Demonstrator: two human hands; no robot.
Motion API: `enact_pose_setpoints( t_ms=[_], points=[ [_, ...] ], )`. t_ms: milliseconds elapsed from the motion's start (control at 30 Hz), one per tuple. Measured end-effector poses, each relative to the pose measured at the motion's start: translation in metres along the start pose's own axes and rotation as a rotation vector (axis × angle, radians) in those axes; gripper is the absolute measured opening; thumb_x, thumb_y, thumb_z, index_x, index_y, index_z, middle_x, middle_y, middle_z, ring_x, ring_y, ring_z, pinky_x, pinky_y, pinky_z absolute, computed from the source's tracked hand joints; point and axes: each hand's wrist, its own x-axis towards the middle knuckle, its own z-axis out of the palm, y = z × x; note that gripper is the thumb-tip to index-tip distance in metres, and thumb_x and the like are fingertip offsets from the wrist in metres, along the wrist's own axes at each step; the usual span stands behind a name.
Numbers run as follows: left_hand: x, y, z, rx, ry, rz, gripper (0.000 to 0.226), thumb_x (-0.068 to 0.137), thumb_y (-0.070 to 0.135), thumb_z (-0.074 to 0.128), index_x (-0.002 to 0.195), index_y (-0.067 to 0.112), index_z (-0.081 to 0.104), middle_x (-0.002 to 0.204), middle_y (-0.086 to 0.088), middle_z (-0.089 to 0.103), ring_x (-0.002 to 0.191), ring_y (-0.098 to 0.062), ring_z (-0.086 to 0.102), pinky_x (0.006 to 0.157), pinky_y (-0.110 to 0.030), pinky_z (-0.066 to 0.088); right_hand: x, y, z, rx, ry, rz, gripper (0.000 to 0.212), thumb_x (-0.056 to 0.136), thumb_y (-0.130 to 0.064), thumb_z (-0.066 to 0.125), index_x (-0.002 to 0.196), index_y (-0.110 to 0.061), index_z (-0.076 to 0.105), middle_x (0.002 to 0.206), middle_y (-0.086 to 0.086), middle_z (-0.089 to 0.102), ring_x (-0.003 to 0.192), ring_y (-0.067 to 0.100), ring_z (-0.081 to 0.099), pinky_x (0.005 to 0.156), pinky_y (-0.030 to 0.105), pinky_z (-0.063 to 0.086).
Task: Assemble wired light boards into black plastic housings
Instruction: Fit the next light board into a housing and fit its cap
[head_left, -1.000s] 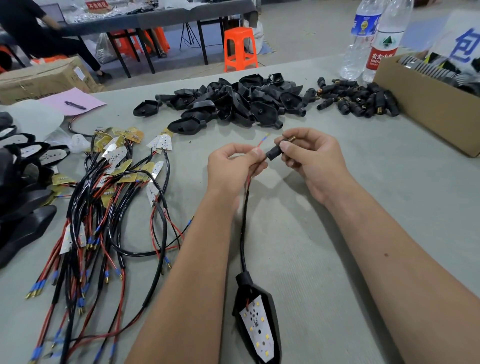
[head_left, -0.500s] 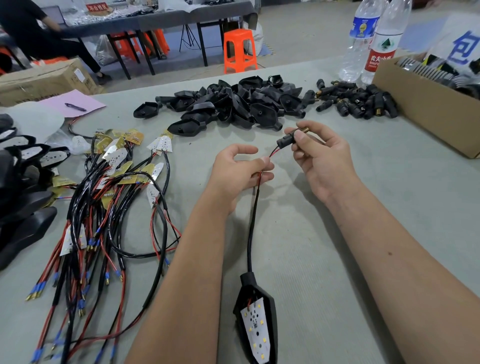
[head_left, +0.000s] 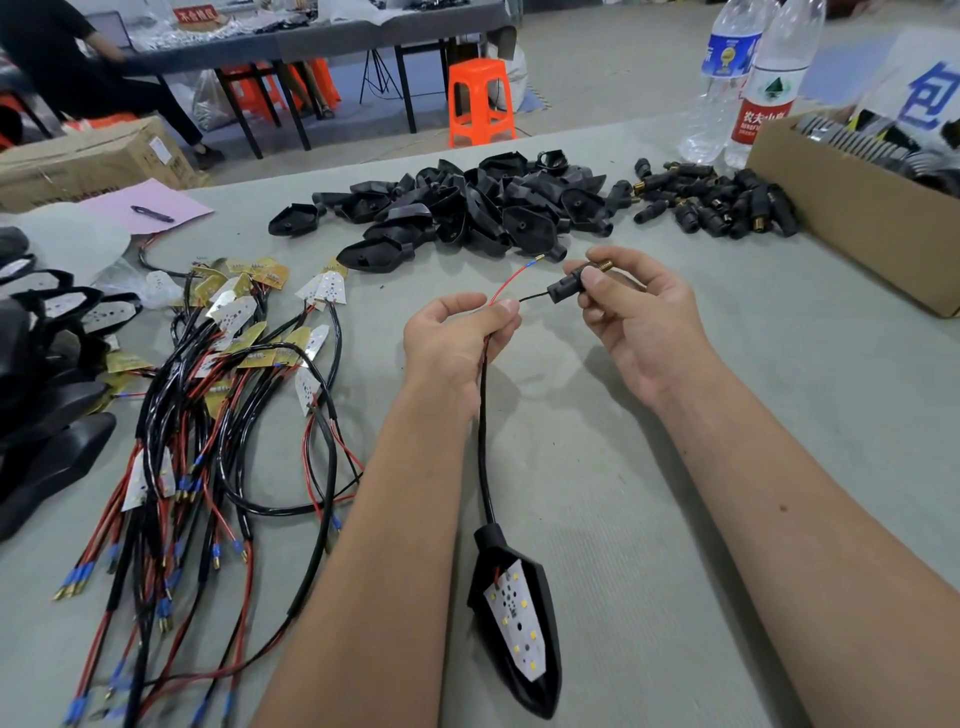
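Left hand (head_left: 457, 338) pinches the wires (head_left: 501, 296); right hand (head_left: 639, 317), now drawn rightward, grips the connector sleeve (head_left: 569, 283), threaded onto the black wire only; red lead remains outside

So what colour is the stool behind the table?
Bright orange. The plastic stool shows only in the head view, standing on the floor past the far table edge.
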Motion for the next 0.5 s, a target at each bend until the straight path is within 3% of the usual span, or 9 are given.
enact_pose_setpoints(
  t_ms=[300, 433, 500],
  points=[
    [-0.005, -0.005, 0.004, 0.126, -0.049, 0.079, 0.035, 0.076, -0.011, 0.082, 0.096, 0.005, 0.058, 0.070, -0.010, 0.072, 0.070, -0.025, 0.072, 0.066, -0.022, 0.058, 0.003, 0.000, -0.003, 0.059, 0.035, 0.040, 0.017, 0.093, 0.009, 0.064, 0.097, -0.007, 0.068, 0.098, 0.017, 0.073, 0.063, 0.015, 0.058, 0.057, 0.018, 0.047],
    [-0.007, -0.007, 0.005, 0.173, -0.063, 0.111, 0.034, 0.075, -0.011, 0.082, 0.092, 0.007, 0.058, 0.076, -0.013, 0.074, 0.070, -0.024, 0.071, 0.066, -0.023, 0.057, 0.006, 0.011, -0.002, -0.247, 0.130, -0.020, 0.012, 0.088, 0.001, 0.076, 0.094, -0.008, 0.070, 0.083, 0.015, 0.070, 0.057, 0.013, 0.057, 0.056, 0.022, 0.046],
    [-0.007, -0.008, 0.006, 0.186, -0.054, 0.119, 0.033, 0.075, -0.010, 0.083, 0.091, 0.007, 0.059, 0.077, -0.014, 0.073, 0.070, -0.024, 0.071, 0.065, -0.022, 0.057, 0.005, 0.013, 0.001, -0.218, 0.069, -0.008, 0.008, 0.090, -0.001, 0.075, 0.093, -0.007, 0.072, 0.083, 0.015, 0.072, 0.058, 0.013, 0.056, 0.056, 0.021, 0.046]
  ],
)
